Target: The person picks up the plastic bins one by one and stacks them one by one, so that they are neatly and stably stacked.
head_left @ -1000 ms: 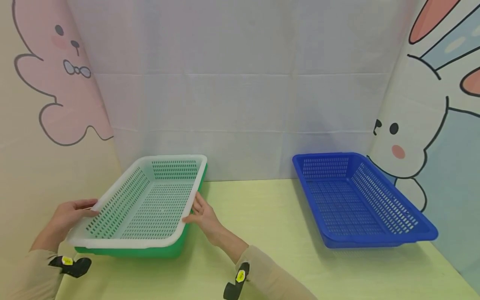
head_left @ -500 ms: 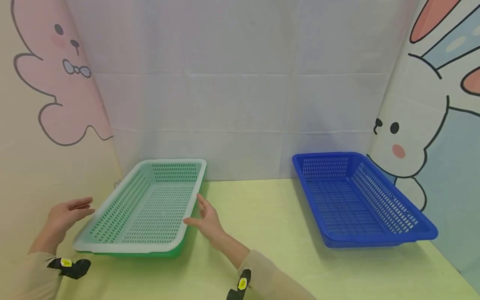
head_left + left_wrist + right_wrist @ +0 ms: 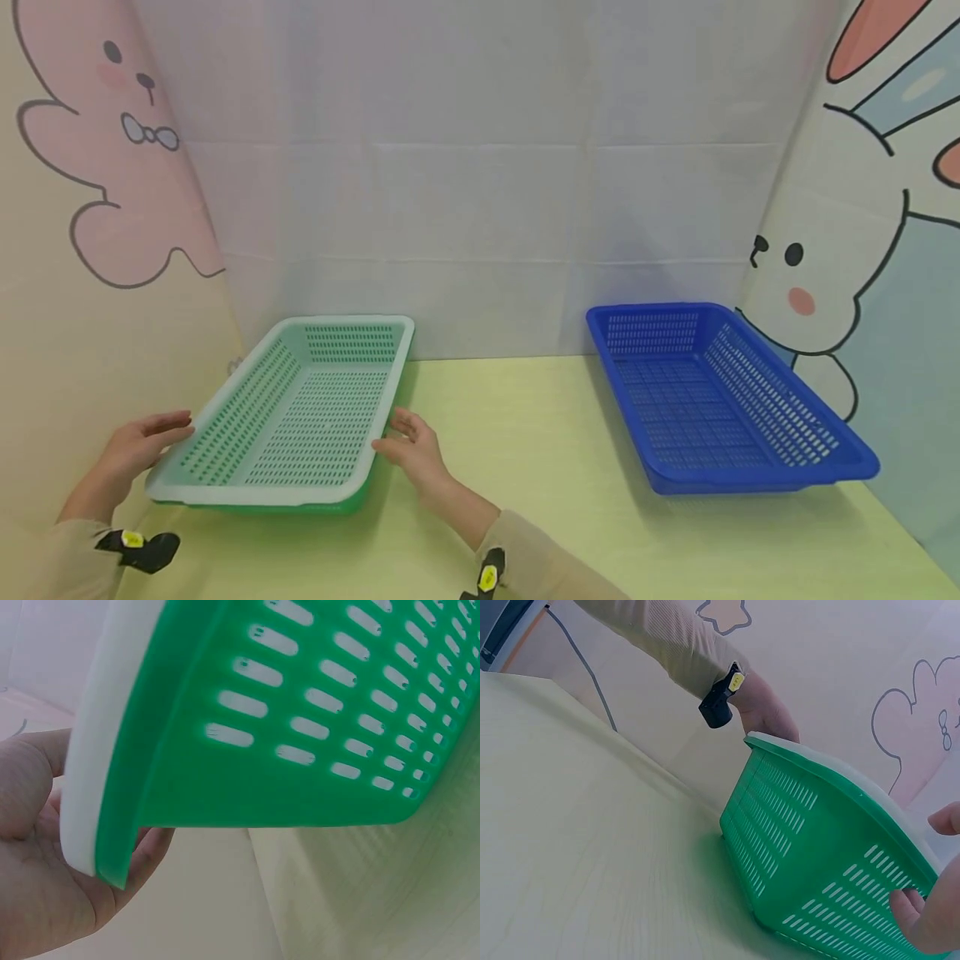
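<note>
A white slotted plastic basket (image 3: 322, 425) sits nested in a green basket (image 3: 348, 502) on the left of the table; in the head view mostly the green one's front lower edge shows. My left hand (image 3: 138, 446) is at their left rim. In the left wrist view the white rim (image 3: 90, 772) and green rim (image 3: 120, 847) lie between its thumb and loosely bent fingers (image 3: 154, 851). My right hand (image 3: 420, 454) is at the right rim, thumb tip at the white edge and fingers spread beside it. The right wrist view shows those fingers (image 3: 907, 907) loosely curved, unclosed.
A blue slotted basket (image 3: 660, 467) stands at the right of the pale yellow table (image 3: 510, 433). A white sheet (image 3: 480, 208) hangs behind, and cartoon-printed cloths rise on both sides.
The white basket has sunk deeper into the green one. Both hands came away from the grip on its rim, then shifted slightly lower beside the rims.
</note>
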Tool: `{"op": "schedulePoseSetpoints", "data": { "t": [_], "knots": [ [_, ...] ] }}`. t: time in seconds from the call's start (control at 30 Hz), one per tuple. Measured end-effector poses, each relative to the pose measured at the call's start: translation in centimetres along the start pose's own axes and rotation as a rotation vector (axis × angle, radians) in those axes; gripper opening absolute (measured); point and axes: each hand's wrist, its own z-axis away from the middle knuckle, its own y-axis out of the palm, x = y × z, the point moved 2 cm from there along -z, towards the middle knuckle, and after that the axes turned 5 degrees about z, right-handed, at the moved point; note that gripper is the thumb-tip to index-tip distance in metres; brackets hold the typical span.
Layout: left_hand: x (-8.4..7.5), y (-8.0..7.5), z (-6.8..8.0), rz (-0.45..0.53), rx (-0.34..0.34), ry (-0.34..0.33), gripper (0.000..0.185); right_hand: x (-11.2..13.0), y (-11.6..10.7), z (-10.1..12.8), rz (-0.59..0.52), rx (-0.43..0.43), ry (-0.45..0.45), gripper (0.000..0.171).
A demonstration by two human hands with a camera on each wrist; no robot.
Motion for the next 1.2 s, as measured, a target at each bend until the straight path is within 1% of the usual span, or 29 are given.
{"op": "schedulePoseSetpoints", "data": {
  "t": [0.03,0.07,0.17,0.2,0.23,0.27,0.37,0.43,0.6,0.7,0.77,0.8,0.83,0.93,0.97,1.0,1.03,1.07,1.13,1.2],
  "knots": [
    [-0.1,0.1,0.1,0.016,0.004,-0.016,0.058,0.0,0.1,-0.1,-0.005,0.002,0.004,0.066],
    [-0.5,0.2,0.5,0.026,0.021,-0.018,0.059,-0.1,0.2,-0.1,-0.01,0.006,0.008,0.067],
    [-2.7,0.7,2.1,0.051,0.054,-0.032,0.069,-0.1,0.5,-0.2,-0.033,0.016,0.031,0.069],
    [-3.6,0.9,2.7,0.064,0.063,-0.032,0.068,-0.1,0.6,-0.3,-0.037,0.017,0.038,0.069],
    [-4.2,1.1,3.3,0.065,0.057,-0.036,0.066,-0.1,0.7,-0.3,-0.043,0.016,0.048,0.069],
    [-5.0,1.2,3.8,0.066,0.071,-0.028,0.068,-0.1,0.7,-0.3,-0.044,0.015,0.054,0.069],
    [-6.1,1.5,4.5,0.061,0.07,-0.026,0.066,0.1,0.9,-0.2,-0.059,0.004,0.063,0.069],
    [-6.3,1.6,4.6,0.05,0.067,-0.022,0.066,0.2,0.9,-0.3,-0.065,0.001,0.065,0.068],
    [-6.3,1.8,4.3,0.025,0.062,-0.021,0.067,0.2,0.6,-0.2,-0.047,-0.001,0.068,0.069],
    [-5.7,1.8,3.7,0.027,0.081,-0.017,0.072,0.4,0.2,0.0,-0.024,0.003,0.074,0.069],
    [-4.8,1.7,3.0,0.042,0.087,-0.035,0.062,0.6,-0.1,0.1,-0.009,0.007,0.076,0.069],
    [-4.5,1.7,2.6,0.049,0.096,-0.027,0.062,0.6,-0.3,0.1,0.0,0.01,0.077,0.069],
    [-4.1,1.8,2.3,0.058,0.094,-0.033,0.055,0.7,-0.5,0.1,0.003,0.012,0.078,0.069],
    [-4.2,2.1,2.1,0.064,0.112,-0.015,0.054,0.8,-1.2,0.2,0.021,0.018,0.081,0.069],
    [-4.6,2.3,2.3,0.072,0.116,0.0,0.063,0.8,-1.4,0.3,0.026,0.02,0.084,0.069],
    [-5.1,2.5,2.6,0.071,0.132,0.02,0.068,0.9,-1.7,0.4,0.03,0.021,0.086,0.068],
    [-5.4,2.8,2.7,0.087,0.137,0.028,0.061,0.9,-2.0,0.4,0.034,0.021,0.09,0.068],
    [-6.0,3.0,3.0,0.087,0.15,0.045,0.067,1.0,-2.3,0.6,0.042,0.02,0.093,0.068],
    [-7.0,3.5,3.5,0.093,0.159,0.049,0.066,1.2,-3.0,0.7,0.052,0.02,0.095,0.067],
    [-8.0,4.1,4.1,0.077,0.159,0.049,0.065,1.4,-3.7,0.9,0.059,0.025,0.089,0.067]
  ]
}}
